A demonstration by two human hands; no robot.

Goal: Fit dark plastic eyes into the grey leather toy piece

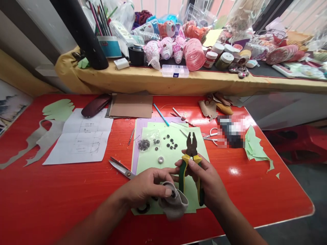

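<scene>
My left hand (153, 187) pinches a small grey fabric pouch (175, 204), which has a dark snap fastener near the thumb. My right hand (206, 177) grips a pair of combination pliers (191, 149) with green and yellow handles, jaws upward and slightly apart. Under both hands lie sheets of light green paper (150, 166). Loose dark snap parts (171, 140) and a round silver metal piece (160, 159) rest on the paper, beside a clear bag of snaps (144, 144). Large scissors (122, 167) lie left of my left hand, their handles partly hidden beneath it.
A paper with a drawn pattern (81, 146), grey fabric scraps (46, 136) and a dark glasses case (95, 104) lie at left. White-handled scissors (213, 136) and green paper scraps (257, 144) are at right. A crowded ledge (133, 80) runs behind the red table (84, 197).
</scene>
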